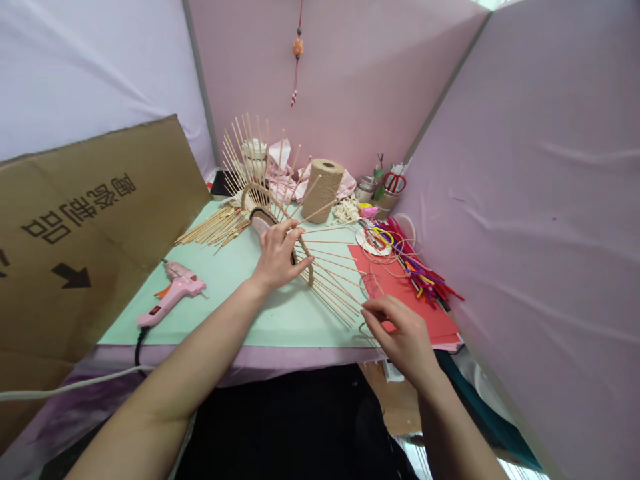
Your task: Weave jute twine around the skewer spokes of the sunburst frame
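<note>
A round frame of thin wooden sticks fans out over the pale green table top, with a braided cord band woven through it. My left hand rests on the frame's middle, its fingers spread over the inner ring and the sticks. Near the stick tips at the lower right, my right hand pinches a thin cord, with thumb and index finger together. A loop of that cord hangs beside the fingers over the table.
A pink glue gun lies at left by a cardboard sheet. Loose sticks and a twine spool stand behind the frame. Red paper, colourful pipe cleaners and red-handled scissors are at right.
</note>
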Tool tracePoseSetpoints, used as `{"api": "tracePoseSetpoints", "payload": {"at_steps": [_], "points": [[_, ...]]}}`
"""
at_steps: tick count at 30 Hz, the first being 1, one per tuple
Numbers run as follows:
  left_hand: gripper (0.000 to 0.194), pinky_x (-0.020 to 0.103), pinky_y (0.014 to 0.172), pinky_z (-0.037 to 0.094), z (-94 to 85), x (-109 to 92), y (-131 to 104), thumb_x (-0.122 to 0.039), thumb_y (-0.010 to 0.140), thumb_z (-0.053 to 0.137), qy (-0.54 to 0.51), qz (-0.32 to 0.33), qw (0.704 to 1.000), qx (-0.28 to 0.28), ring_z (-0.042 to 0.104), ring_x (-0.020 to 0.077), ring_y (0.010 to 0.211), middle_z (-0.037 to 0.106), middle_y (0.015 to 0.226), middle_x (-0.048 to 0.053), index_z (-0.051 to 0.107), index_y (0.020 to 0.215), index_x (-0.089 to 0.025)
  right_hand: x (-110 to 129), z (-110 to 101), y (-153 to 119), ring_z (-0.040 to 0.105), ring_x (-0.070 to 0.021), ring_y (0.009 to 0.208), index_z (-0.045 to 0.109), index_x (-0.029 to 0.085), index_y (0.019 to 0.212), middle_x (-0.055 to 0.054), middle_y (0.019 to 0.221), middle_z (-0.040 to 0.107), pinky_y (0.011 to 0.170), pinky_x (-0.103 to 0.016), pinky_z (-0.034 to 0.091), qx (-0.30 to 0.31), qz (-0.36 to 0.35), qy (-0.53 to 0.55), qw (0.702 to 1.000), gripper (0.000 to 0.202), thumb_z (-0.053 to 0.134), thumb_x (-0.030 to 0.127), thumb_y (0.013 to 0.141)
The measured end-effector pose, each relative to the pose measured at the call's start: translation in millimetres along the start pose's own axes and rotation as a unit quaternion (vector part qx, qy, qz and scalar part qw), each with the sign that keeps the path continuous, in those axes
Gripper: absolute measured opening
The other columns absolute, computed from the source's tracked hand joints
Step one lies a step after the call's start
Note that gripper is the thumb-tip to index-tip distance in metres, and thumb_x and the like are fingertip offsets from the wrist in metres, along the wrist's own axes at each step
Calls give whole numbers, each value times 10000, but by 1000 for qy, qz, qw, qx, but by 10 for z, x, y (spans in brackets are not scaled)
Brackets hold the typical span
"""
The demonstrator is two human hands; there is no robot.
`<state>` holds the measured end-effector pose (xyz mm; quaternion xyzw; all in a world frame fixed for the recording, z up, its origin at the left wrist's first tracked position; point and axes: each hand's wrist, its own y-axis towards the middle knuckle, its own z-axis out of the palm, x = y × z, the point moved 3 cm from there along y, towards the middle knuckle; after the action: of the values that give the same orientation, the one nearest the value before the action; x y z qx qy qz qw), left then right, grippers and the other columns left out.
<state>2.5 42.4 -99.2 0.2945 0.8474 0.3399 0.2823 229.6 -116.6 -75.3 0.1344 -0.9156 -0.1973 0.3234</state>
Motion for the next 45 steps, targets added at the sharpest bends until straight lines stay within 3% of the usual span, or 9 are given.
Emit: {"api": "tracePoseSetpoints", "payload": {"at_steps": [5, 10, 15, 20, 24, 27, 38, 45], "points": [[568, 489, 1052, 305, 6, 16, -4, -522, 821, 645, 5, -2, 1000, 0, 448, 325, 1264, 474, 1381, 180, 494, 1266, -202, 17, 42, -94, 643, -200, 827, 647, 237, 958, -68, 885, 681, 775, -328, 499, -5, -40, -48, 998, 113, 534, 234, 958], [570, 485, 1058, 306, 14, 21, -6, -531, 827, 633, 9, 2, 1000, 1, 440, 323, 1279, 473, 1378, 182, 496, 1265, -194, -168, 34, -65, 646, -184, 780, 672, 219, 943, -59, 849, 688, 729, -300, 497, -10, -23, -44, 999, 136, 538, 241, 949], [566, 485, 1056, 311, 10, 23, -7, -526, 828, 630, 4, 3, 1000, -3, 444, 319, 1284, 476, 1377, 176, 488, 1269, -200, -514, 169, 260, 621, -164, 669, 670, 190, 784, -34, 727, 683, 632, -264, 451, 30, 31, -11, 999, 180, 571, 283, 902], [557, 484, 1060, 308, -16, 34, -13, -517, 821, 644, -5, -3, 1000, 2, 458, 315, 1261, 474, 1375, 167, 496, 1258, -205, -782, 599, 703, 561, -142, 619, 637, 170, 689, -26, 684, 658, 567, -239, 348, 120, 95, -85, 985, 253, 585, 318, 888], [583, 478, 1062, 307, -13, 31, -12, -526, 793, 675, -3, 3, 1000, 0, 441, 321, 1261, 468, 1366, 173, 507, 1238, -189, -779, 894, 932, 566, -151, 734, 638, 169, 734, -52, 793, 673, 633, -239, 339, 149, 80, -140, 976, 226, 554, 274, 916], [612, 478, 1065, 308, -5, 19, -13, -529, 776, 692, 1, 5, 1000, 1, 427, 323, 1267, 458, 1371, 176, 495, 1246, -190, -725, 1001, 1015, 554, -163, 762, 651, 172, 769, -70, 834, 671, 647, -251, 328, 155, 76, -155, 973, 228, 542, 286, 933], [715, 500, 1097, 281, 3, -22, -34, -499, 745, 707, -2, 10, 1000, 22, 376, 335, 1317, 417, 1419, 181, 432, 1332, -198, -637, 1090, 1211, 555, -203, 857, 670, 168, 819, -116, 908, 674, 686, -280, 324, 154, 76, -186, 967, 220, 514, 262, 942], [705, 509, 1087, 283, 64, -40, -62, -516, 754, 703, 24, -11, 1000, 3, 376, 348, 1307, 424, 1425, 188, 438, 1323, -194, -723, 1180, 1221, 564, -201, 849, 659, 163, 774, -111, 880, 666, 721, -284, 368, 136, 56, -118, 982, 192, 535, 218, 910]]}}
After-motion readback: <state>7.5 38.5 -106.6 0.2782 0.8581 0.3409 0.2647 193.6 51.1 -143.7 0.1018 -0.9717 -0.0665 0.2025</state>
